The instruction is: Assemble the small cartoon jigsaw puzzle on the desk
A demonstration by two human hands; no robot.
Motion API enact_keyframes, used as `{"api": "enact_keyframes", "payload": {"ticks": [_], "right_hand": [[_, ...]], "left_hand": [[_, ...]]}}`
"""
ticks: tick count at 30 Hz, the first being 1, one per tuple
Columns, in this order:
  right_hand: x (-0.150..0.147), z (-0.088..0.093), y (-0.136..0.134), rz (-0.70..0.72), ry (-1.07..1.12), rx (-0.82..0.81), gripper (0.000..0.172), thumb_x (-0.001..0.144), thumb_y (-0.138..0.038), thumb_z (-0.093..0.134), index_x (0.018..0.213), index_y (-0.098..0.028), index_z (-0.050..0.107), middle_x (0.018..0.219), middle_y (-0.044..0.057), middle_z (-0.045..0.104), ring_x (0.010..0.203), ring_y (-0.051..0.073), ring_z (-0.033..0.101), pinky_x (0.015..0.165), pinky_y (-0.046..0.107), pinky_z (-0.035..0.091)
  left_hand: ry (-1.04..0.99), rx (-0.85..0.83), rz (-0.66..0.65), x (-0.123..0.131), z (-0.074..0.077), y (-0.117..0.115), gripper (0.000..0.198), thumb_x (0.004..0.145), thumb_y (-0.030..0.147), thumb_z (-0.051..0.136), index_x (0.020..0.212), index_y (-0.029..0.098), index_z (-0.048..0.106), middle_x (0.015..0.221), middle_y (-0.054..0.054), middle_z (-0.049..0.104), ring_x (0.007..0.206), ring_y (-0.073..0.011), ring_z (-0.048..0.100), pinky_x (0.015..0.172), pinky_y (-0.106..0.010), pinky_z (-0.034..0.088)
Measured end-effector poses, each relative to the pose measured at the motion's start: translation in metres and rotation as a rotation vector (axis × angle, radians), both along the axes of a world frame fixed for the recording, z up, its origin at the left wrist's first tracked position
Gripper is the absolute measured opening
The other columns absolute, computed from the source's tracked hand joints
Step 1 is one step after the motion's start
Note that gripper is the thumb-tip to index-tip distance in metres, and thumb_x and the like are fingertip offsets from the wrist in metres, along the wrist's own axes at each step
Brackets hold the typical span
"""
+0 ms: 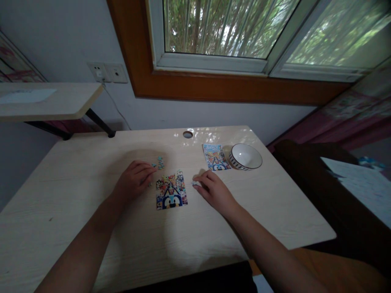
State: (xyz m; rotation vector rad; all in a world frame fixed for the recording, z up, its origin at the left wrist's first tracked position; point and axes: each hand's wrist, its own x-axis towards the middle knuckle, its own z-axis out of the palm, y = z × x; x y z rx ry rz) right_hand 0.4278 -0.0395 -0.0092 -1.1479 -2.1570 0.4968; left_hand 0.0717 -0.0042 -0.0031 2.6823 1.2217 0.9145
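Observation:
A partly assembled jigsaw puzzle [172, 194] with a blue cartoon dog face lies on the table between my hands; its top edge is uneven. My left hand [134, 178] rests left of it, thumb and fingers closed at a small teal puzzle piece [154, 165]. Just beyond those fingertips is a small cluster of loose puzzle pieces [160, 162]. To the right of the puzzle, my right hand [215, 190] pinches a small light-coloured puzzle piece [194, 184] between thumb and forefinger, apart from the puzzle's edge.
A printed picture sheet [216, 156] with the same dog lies at the back right, beside a white bowl [247, 156] with a striped outside. The pale wooden table [91, 236] has a round cable hole [187, 134] near the wall. A raised shelf [61, 108] stands at the left.

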Motion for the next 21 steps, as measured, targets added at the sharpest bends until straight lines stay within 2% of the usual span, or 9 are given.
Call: {"api": "enact_keyframes", "payload": {"ticks": [5, 9, 14, 21], "right_hand": [[0.001, -0.003, 0.001, 0.003, 0.009, 0.027, 0.029, 0.1, -0.013, 0.057, 0.122, -0.025, 0.073, 0.104, 0.009, 0.063, 0.097, 0.024, 0.065, 0.086, 0.042, 0.06], [0.0, -0.001, 0.001, -0.002, 0.019, 0.025, 0.035, 0.102, -0.013, 0.052, 0.129, -0.026, 0.07, 0.107, 0.01, 0.062, 0.1, 0.024, 0.065, 0.089, 0.043, 0.059], [-0.004, 0.004, -0.001, -0.073, 0.011, -0.007, 0.027, 0.099, -0.027, 0.066, 0.126, -0.025, 0.07, 0.106, 0.01, 0.063, 0.097, 0.026, 0.066, 0.09, 0.045, 0.06], [-0.005, -0.004, 0.005, -0.111, 0.069, 0.003, 0.014, 0.099, -0.025, 0.066, 0.11, -0.026, 0.075, 0.1, 0.009, 0.066, 0.097, 0.026, 0.067, 0.091, 0.046, 0.059]], "left_hand": [[-0.023, -0.012, -0.012, 0.003, 0.004, -0.002, 0.027, 0.102, 0.023, 0.058, 0.123, 0.026, 0.075, 0.115, -0.005, 0.077, 0.112, -0.0251, 0.064, 0.103, -0.044, 0.051], [-0.029, -0.012, 0.017, 0.003, 0.005, -0.001, 0.027, 0.101, 0.023, 0.057, 0.12, 0.025, 0.076, 0.112, -0.005, 0.078, 0.109, -0.0249, 0.065, 0.103, -0.044, 0.05], [-0.096, 0.015, 0.195, -0.001, 0.005, 0.0, 0.026, 0.101, 0.028, 0.056, 0.114, 0.024, 0.078, 0.106, -0.007, 0.078, 0.102, -0.0258, 0.066, 0.1, -0.045, 0.05], [-0.311, 0.06, 0.452, -0.012, 0.007, 0.003, 0.025, 0.1, 0.03, 0.055, 0.103, 0.022, 0.078, 0.1, -0.005, 0.078, 0.098, -0.0252, 0.068, 0.098, -0.044, 0.051]]}}
